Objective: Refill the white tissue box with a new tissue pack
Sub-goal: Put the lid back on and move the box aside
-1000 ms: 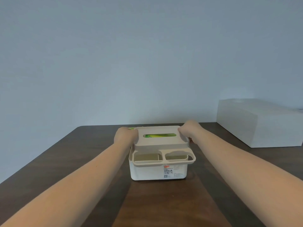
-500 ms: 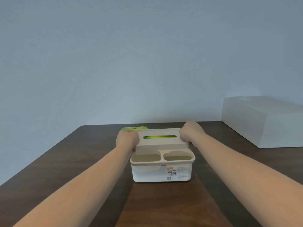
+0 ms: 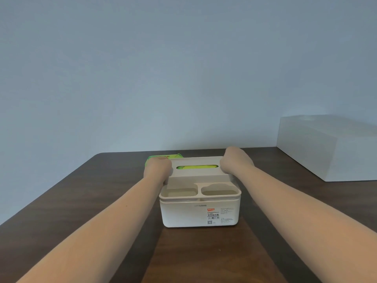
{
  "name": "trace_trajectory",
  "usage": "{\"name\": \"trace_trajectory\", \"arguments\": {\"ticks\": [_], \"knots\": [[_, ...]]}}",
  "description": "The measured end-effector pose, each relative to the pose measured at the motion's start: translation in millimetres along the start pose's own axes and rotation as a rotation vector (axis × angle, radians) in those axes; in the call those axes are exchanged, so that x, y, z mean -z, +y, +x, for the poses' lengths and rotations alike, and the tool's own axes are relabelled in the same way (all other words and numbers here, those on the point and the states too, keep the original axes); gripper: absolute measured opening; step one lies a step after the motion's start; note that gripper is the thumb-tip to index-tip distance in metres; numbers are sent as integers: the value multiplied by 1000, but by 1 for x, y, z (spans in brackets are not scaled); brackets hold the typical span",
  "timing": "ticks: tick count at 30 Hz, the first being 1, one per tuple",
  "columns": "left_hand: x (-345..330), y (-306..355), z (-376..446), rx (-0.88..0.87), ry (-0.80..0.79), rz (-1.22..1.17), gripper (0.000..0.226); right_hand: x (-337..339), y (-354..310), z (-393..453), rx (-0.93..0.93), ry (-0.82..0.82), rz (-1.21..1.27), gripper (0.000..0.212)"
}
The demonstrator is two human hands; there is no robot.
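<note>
The white tissue box (image 3: 183, 213) stands mid-table, a label on its front wall. Its cream lid (image 3: 195, 176) sits on top, with two front compartments and a slot through which a green tissue pack (image 3: 196, 166) shows. My left hand (image 3: 157, 169) grips the lid's left end and my right hand (image 3: 234, 162) grips its right end, knuckles toward me. Another green tissue pack (image 3: 165, 156) lies just behind the box at its left, mostly hidden by my left hand.
The dark wooden table (image 3: 81, 193) runs back to a plain wall. A large white rectangular box (image 3: 330, 148) sits at the back right, well apart from the tissue box.
The lid, tilted and raised before, has come down flat onto the box, its front rim closing on the base. Both hands stayed on the lid's ends.
</note>
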State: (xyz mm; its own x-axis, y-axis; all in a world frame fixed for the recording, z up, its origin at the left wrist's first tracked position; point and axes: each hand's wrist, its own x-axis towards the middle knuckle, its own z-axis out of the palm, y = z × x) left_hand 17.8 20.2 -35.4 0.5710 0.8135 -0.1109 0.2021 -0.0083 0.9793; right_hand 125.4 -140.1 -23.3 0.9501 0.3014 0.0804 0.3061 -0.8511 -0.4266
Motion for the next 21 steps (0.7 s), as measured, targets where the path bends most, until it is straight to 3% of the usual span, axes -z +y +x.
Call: {"name": "trace_trajectory", "arguments": {"ticks": [3, 5, 10, 14, 17, 21], "knots": [[-2, 0, 3, 32, 14, 122, 37, -4, -1, 6, 16, -6, -32, 24], [-2, -2, 4, -39, -3, 247, 44, -6, -2, 7, 24, 2, -44, 24], [-5, -12, 12, -171, 18, 198, 37, -9, 0, 5, 18, 26, -9, 24], [3, -7, -7, -103, 0, 417, 25, -6, 1, -1, -16, 1, 34, 20], [8, -9, -15, -54, -32, 593, 32, -3, 4, -6, -29, -58, 77, 16], [16, -25, -23, -158, -37, 602, 54, -2, 18, -14, 38, -73, 162, 39]]}}
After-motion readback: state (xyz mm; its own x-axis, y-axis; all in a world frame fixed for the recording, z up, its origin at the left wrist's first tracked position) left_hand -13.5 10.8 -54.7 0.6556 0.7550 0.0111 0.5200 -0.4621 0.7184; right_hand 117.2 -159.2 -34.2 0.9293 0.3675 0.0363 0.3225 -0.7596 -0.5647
